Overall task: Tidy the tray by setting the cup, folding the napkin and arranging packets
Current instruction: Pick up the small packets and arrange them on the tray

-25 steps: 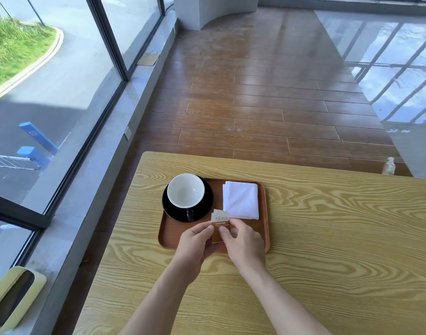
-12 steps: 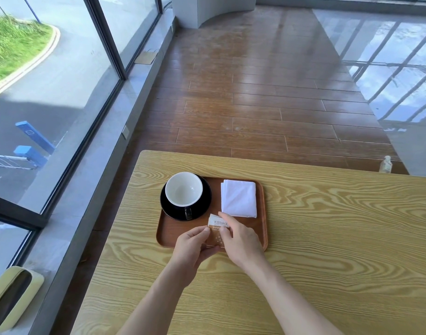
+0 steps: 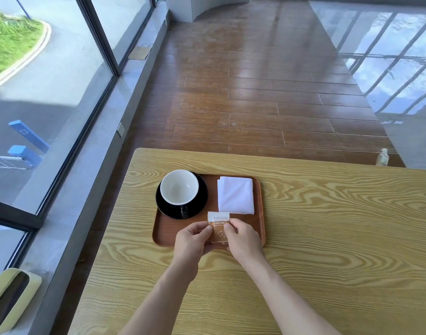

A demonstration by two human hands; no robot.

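Observation:
A brown wooden tray [image 3: 163,228] lies on the table. At its far left a white cup [image 3: 179,186] stands upright on a black saucer [image 3: 199,201], handle toward me. A folded white napkin [image 3: 235,195] lies at the tray's far right. At the tray's near middle, a brown and white packet [image 3: 218,223] is pinched from both sides: my left hand [image 3: 191,240] holds its left edge, my right hand [image 3: 243,240] its right edge. The packet's lower part is hidden behind my fingers, so I cannot tell whether it is one packet or a stack.
The light wooden table [image 3: 327,238] ends just beyond the tray; its left edge runs along a glass window wall. A small bottle [image 3: 382,157] stands on the floor past the far edge. A pale green object [image 3: 9,301] lies low at the left.
Both hands with the packet shifted slightly toward me along the tray's near part; the hold stays the same. Cup and napkin have not moved.

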